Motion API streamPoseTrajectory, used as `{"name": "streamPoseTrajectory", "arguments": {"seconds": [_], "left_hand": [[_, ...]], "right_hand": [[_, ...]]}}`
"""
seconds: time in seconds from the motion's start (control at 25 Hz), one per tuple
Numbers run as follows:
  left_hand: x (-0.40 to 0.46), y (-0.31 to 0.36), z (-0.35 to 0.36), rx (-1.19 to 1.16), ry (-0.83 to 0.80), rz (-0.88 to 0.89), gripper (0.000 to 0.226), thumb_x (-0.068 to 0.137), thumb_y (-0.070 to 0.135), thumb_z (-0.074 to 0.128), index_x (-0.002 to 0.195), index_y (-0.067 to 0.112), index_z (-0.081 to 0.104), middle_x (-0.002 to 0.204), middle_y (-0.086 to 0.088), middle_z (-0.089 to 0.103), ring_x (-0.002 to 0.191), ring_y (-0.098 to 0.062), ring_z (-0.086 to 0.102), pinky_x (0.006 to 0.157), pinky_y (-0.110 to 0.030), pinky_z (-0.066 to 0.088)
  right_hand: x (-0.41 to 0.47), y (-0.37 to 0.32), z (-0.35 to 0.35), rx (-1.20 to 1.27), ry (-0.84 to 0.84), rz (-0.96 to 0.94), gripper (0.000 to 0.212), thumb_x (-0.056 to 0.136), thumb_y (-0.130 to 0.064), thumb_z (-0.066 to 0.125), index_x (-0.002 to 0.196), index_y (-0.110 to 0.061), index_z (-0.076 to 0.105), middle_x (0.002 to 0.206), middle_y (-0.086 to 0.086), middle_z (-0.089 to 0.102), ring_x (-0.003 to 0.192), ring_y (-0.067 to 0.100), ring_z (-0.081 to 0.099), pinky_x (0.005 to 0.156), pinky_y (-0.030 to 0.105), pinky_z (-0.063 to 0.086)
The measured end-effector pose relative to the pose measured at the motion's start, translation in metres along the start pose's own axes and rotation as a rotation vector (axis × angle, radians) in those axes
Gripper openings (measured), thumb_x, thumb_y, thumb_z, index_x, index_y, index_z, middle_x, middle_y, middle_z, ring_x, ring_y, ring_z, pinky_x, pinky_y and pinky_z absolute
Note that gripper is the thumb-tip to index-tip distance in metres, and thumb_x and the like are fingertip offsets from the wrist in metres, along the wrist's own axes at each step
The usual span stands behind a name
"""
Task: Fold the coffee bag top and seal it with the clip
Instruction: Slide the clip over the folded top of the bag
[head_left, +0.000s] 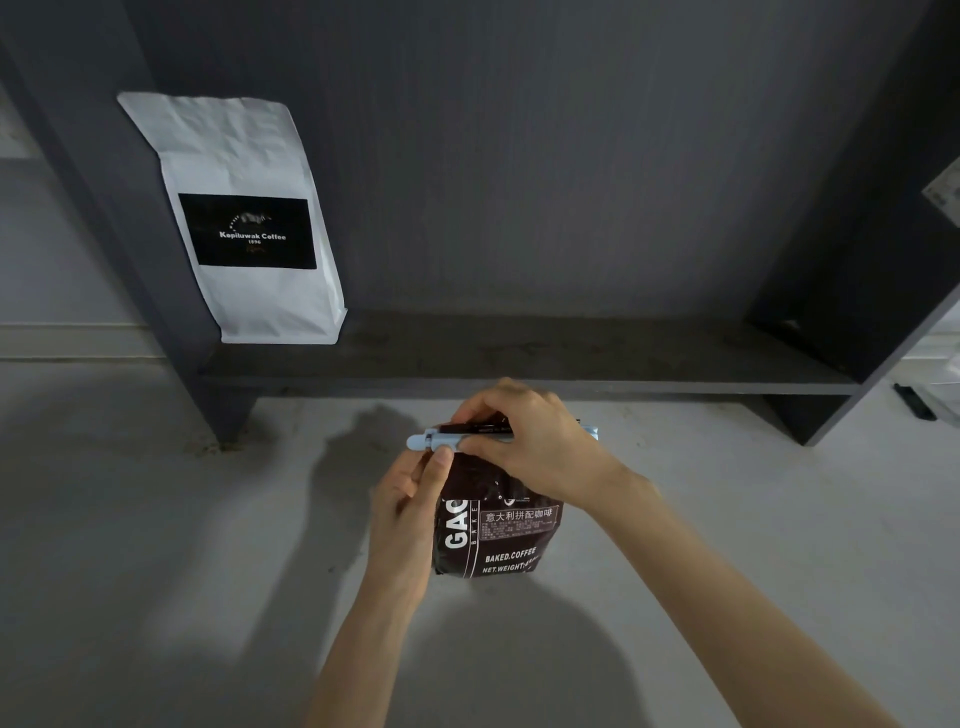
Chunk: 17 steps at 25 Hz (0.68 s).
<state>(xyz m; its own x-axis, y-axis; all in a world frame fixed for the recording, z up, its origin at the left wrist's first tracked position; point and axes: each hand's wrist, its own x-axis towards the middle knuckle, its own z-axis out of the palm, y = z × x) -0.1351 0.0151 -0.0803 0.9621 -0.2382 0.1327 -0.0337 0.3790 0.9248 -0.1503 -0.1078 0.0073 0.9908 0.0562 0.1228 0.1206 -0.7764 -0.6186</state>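
A dark brown coffee bag (498, 535) is stood upright on a pale grey surface (156, 545), just in front of a low dark shelf (519, 358). White lettering reading "BAKED.COFFEE" is printed on its front, along with a line of Chinese characters. Across the folded top of the bag a long pale blue clip (441, 440) is laid horizontally, its rounded end sticking out to the left and its other end showing just past the right hand.

The right hand (524, 447) is placed over the top of the bag from above. Its grip is closed on the clip and the folded bag top: the fingers are curled over the far side and the thumb is pressed against the near side of the blue bar. The left hand (410, 514) is held against the left side of the bag, with its fingertips raised to the underside of the clip near the rounded end. Its grip is mostly closed, the fingers bunched together and touching the clip; whether the clip is pinched or only steadied cannot be told.

A white coffee bag (244, 218) with a black label reading "Kopiluwak Coffee" is stood on the left end of the shelf, leaned against the dark back panel (545, 156), well apart from the hands.
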Motion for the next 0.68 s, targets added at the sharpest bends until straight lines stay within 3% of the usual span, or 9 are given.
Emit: {"name": "streamPoseTrajectory", "arguments": {"seconds": [0.12, 0.28, 0.68], "left_hand": [[-0.0014, -0.002, 0.0051, 0.02, 0.062, 0.025, 0.021, 0.077, 0.034, 0.053, 0.091, 0.023, 0.065, 0.088, -0.002, 0.069, 0.085, -0.015, 0.064, 0.069, -0.02, 0.053], [-0.0045, -0.0051, 0.0099, -0.002, 0.103, 0.019, 0.022, 0.077, 0.034, 0.053, 0.091, 0.021, 0.064, 0.096, -0.013, 0.065, 0.093, -0.026, 0.059, 0.083, -0.04, 0.045], [0.0031, -0.0015, 0.0011, 0.045, 0.008, 0.029, 0.022, 0.077, 0.035, 0.054, 0.093, 0.024, 0.065, 0.085, 0.01, 0.073, 0.086, -0.005, 0.065, 0.068, -0.013, 0.05]], "right_hand": [[0.0005, -0.0036, 0.0023, -0.008, -0.002, 0.011, 0.02, 0.08, -0.02, 0.063, 0.098, -0.014, 0.06, 0.105, 0.004, 0.059, 0.086, 0.008, 0.054, 0.072, 0.0, 0.038], [-0.001, -0.0089, 0.0051, -0.01, -0.019, 0.026, 0.019, 0.08, -0.017, 0.061, 0.098, -0.013, 0.055, 0.11, 0.008, 0.058, 0.102, 0.02, 0.056, 0.094, 0.034, 0.043], [-0.0026, -0.0012, 0.0069, -0.03, 0.093, -0.074, 0.024, 0.079, -0.023, 0.063, 0.1, -0.013, 0.057, 0.105, 0.004, 0.062, 0.096, 0.015, 0.06, 0.095, 0.042, 0.044]]}}
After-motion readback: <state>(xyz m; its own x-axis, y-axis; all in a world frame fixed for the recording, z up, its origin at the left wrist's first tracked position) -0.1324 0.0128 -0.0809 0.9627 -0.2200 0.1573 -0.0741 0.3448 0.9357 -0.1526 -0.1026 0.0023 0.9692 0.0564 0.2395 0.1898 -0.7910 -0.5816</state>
